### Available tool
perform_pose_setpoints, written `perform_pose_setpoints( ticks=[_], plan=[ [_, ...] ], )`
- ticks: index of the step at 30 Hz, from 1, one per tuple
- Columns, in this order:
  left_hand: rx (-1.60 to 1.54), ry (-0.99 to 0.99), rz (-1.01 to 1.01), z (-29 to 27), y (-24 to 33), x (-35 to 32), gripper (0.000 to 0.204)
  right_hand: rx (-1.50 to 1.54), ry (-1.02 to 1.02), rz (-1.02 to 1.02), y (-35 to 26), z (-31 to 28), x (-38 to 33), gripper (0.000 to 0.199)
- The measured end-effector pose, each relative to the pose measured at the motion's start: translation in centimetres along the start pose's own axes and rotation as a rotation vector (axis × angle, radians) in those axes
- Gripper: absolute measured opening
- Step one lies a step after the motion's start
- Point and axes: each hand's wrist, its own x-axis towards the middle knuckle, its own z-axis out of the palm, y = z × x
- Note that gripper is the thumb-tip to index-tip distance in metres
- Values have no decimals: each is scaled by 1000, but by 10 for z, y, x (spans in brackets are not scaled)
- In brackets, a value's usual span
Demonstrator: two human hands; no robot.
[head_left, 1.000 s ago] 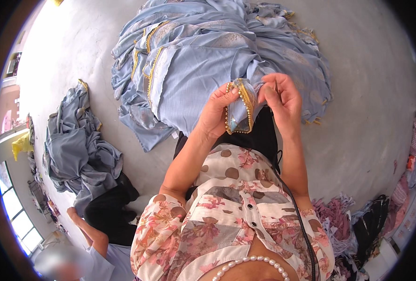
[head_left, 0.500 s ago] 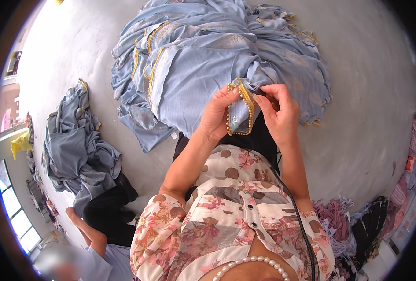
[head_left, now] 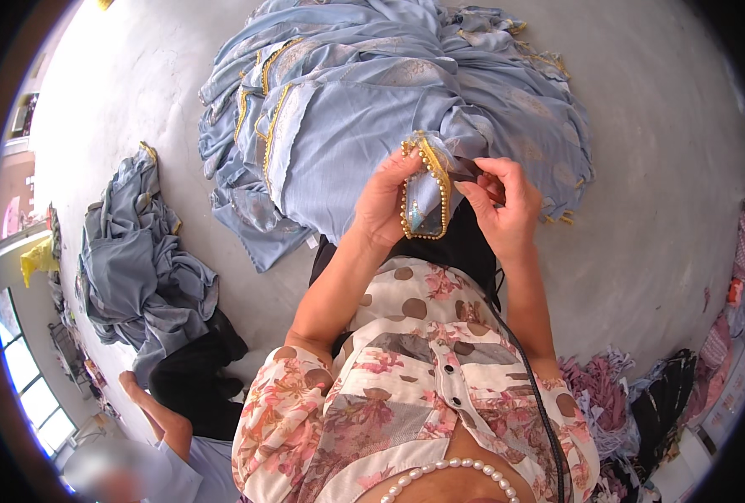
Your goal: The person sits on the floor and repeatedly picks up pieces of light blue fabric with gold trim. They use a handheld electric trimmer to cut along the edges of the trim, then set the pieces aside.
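In front of me my left hand (head_left: 384, 199) is closed on a piece of gold beaded trim (head_left: 446, 197), pinched between thumb and fingers. The trim edges a pale blue cloth and hangs in a narrow loop below the fingers. To its right, my right hand (head_left: 511, 205) is closed around a small dark tool with a reddish part (head_left: 469, 168), mostly hidden by the fingers. The tool's dark end lies close beside the trim; I cannot tell whether they touch. Beyond both hands spreads a large heap of blue garments (head_left: 364, 126) with gold edging.
A smaller pile of grey-blue cloth (head_left: 142, 260) lies on the grey floor (head_left: 657, 201) at the left. A seated person (head_left: 196, 377) in dark trousers is near it. Pink and black fabrics (head_left: 607, 394) are heaped at the lower right.
My left hand and the beaded trim have shifted slightly left. My right hand has moved a little to the right, and more of the dark tool shows.
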Motion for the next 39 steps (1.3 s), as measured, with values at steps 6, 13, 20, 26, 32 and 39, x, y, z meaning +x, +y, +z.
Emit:
perform_pose_setpoints(
  ticks=[6, 13, 20, 26, 32, 39],
  plan=[
    [66, 9, -12, -1, -8, 0, 24, -66, 8, -91, -2, 4, 6, 26],
    [118, 69, 31, -6, 1, 2, 21, 362, 282, 196, 0, -12, 13, 14],
    [-35, 51, 89, -61, 60, 3, 29, 570, 361, 278, 36, -38, 10, 16],
    [183, 189, 317, -105, 126, -16, 30, 649, 436, 470, 73, -37, -9, 16],
    [353, 696, 713, -65, 220, -35, 40, 683, 704, 663, 142, -69, -37, 22],
    [1217, 968, 918, -97, 196, -8, 45, 623, 789, 1019, 271, -78, -83, 28]
  ],
)
